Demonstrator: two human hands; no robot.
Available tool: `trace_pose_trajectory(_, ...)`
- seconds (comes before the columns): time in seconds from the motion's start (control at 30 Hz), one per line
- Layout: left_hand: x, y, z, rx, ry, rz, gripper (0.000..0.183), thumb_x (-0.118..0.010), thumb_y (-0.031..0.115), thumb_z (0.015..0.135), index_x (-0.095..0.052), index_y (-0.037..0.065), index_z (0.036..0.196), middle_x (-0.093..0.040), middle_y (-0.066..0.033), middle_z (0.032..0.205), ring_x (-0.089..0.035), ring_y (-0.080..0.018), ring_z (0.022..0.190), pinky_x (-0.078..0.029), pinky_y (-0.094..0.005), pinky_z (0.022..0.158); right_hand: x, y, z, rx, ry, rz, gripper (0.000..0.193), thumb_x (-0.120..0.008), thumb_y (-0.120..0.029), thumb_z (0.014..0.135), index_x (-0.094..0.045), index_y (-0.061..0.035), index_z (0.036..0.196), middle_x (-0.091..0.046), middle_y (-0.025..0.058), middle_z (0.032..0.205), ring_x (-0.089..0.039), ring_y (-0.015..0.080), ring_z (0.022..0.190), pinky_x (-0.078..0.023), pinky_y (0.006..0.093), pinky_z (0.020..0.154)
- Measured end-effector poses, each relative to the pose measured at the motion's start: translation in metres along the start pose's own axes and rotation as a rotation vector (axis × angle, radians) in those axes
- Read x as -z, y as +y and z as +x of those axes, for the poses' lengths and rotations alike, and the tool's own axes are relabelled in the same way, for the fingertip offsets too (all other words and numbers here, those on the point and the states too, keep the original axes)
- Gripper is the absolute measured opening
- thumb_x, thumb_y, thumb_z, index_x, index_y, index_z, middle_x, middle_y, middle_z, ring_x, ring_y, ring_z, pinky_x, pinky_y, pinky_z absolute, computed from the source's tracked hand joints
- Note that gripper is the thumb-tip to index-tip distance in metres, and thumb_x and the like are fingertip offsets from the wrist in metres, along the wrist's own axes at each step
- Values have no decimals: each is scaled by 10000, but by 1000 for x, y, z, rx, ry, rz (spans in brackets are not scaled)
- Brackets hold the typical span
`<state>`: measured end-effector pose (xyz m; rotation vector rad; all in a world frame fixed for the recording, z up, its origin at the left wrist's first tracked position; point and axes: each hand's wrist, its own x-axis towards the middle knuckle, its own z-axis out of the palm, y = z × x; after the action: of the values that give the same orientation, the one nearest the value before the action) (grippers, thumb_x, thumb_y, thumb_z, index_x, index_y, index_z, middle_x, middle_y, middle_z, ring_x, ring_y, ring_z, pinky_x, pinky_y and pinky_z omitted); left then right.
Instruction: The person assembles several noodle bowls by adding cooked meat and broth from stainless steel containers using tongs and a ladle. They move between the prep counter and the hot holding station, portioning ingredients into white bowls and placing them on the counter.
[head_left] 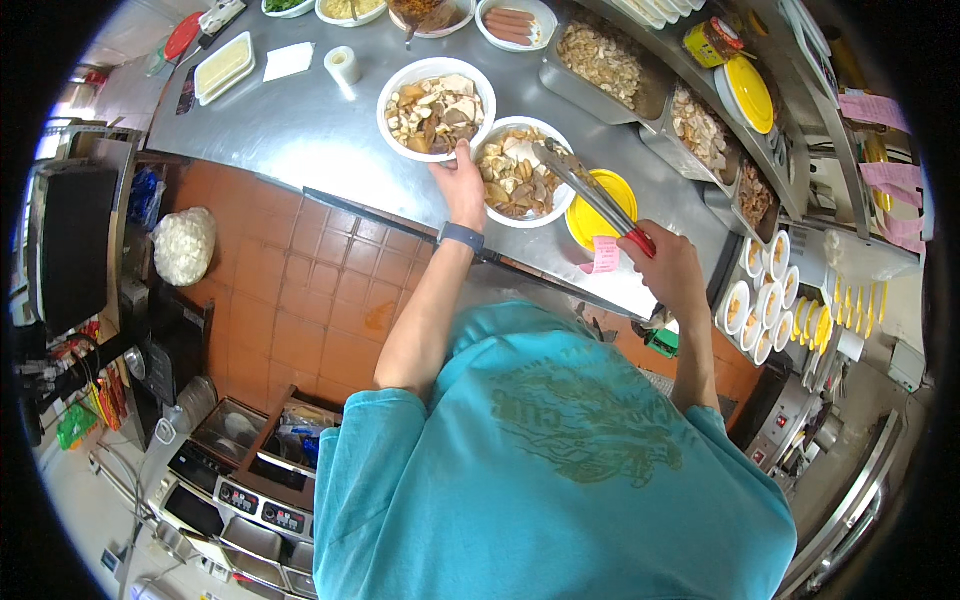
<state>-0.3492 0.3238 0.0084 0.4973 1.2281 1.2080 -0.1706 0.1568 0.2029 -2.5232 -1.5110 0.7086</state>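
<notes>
My left hand (461, 185) grips the near rim of a white bowl (388, 128), thumb on the edge and the other fingers mostly hidden. Sliced meat, pale cubes and brown pieces fill that bowl. My right hand (672, 262) is closed round the red handles of metal tongs (600, 197). Their tips reach over the far right side of a second white bowl (545, 218), which holds similar food; whether they pinch a piece I cannot tell. Beside that bowl lies a round yellow lid (618, 190), partly under the tongs, with a pink paper slip (601, 256) at its near edge.
Metal trays of chopped food (598, 62) line the counter's right side, under a shelf with yellow lids (749, 94). A bowl of sausages (515, 24) and other food bowls stand at the back. Left are a white roll (342, 66) and pale containers (224, 66). Filled white cups (768, 302) cluster right.
</notes>
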Motion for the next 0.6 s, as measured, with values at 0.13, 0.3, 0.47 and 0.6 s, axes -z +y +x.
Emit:
trace_pose_trajectory(0.13, -6, -2, -16, -73, 59, -68, 603, -610, 201, 985, -344, -57, 1461, -502, -188, 1420, -503, -266, 1261, -370, -361, 1092, 1, 16, 5, 79, 4, -9, 332, -684, -380, 913, -680, -49, 933, -678, 201, 757, -664, 411, 733, -509, 483, 673)
trace_pose_trajectory(0.3, -7, -4, -32, -109, 63, 15, 597, -604, 158, 997, -286, -24, 1469, -562, -210, 1333, -585, -244, 1141, -459, -369, 975, 6, 30, 12, 133, -33, -13, 307, -660, -361, 930, -677, -54, 944, -674, 202, 769, -661, 418, 751, -510, 499, 684)
trace_pose_trajectory(0.47, 5, -7, -44, -103, 113, 77, 586, -613, 254, 984, -371, -17, 1444, -544, -168, 1370, -541, -249, 1201, -422, -359, 1020, 13, 43, 14, 279, 13, -72, 281, -658, -339, 930, -682, -60, 951, -676, 200, 784, -659, 417, 764, -502, 511, 694)
trace_pose_trajectory(0.6, 20, -7, -47, -101, 169, 119, 567, -597, 210, 992, -364, -43, 1443, -552, -188, 1364, -551, -257, 1192, -417, -369, 1032, 31, 55, 1, 359, -17, 0, 259, -667, -319, 926, -695, -66, 974, -676, 191, 778, -654, 410, 758, -497, 498, 693)
